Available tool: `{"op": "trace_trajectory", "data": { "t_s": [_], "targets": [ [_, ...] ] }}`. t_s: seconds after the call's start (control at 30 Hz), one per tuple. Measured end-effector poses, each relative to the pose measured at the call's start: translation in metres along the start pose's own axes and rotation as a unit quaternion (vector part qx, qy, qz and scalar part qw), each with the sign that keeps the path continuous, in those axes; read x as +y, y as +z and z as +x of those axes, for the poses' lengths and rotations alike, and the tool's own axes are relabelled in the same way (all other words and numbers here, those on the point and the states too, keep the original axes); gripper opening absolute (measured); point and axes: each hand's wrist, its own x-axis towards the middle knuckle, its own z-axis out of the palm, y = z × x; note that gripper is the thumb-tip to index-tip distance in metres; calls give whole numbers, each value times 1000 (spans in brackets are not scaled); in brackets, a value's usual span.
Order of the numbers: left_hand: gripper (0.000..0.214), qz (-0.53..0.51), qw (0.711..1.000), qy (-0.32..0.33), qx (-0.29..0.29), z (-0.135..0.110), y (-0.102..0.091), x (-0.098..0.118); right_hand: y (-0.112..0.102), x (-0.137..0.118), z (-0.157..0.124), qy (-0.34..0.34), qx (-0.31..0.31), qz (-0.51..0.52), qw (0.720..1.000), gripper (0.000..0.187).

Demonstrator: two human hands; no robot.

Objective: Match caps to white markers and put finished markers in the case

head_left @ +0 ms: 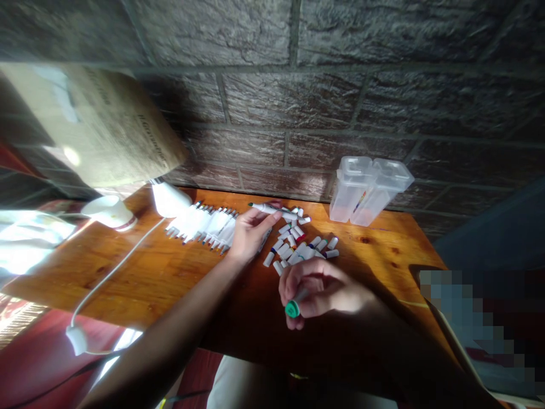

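Above the table (pixel 370 250), the left hand (pixel 250 234) grips a slim white marker (pixel 266 209) with a dark green tip; the right hand (pixel 320 288) pinches a cap (pixel 293 308), its round end bright green

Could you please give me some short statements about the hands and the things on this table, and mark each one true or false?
1. The left hand holds a marker. True.
2. The right hand is empty. False: it holds a cap with a green end.
3. Loose caps lie on the wooden table. True.
4. The row of markers lies left of the loose caps. True.
5. The lamp stands right of the clear containers. False: the lamp is on the left, the clear containers on the right.
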Motion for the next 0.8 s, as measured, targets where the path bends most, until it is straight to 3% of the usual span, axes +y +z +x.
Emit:
{"op": "trace_trajectory", "data": {
  "t_s": [0.1,0.23,0.4,0.53,0.67,0.8],
  "targets": [
    [21,7,1000,-10,-18,0,-1,2,-4,-10,-6,-60,19,-30,998,23],
    [31,-6,998,-39,-52,-3,1,6,-14,-26,-8,-178,137,-16,974,18],
    [29,-6,989,-82,-124,-8,3,14,-26,-33,-2,-192,250,10,949,14],
    [27,8,979,-110,-172,-12,7,15,-42,-23,6,-201,321,-59,923,25],
    [28,12,971,-130,-202,-15,14,15,-52,-15,9,-212,355,-154,897,31],
    [28,17,962,-153,-225,-17,18,18,-48,-15,9,-230,359,-203,882,29]
  ]
}}
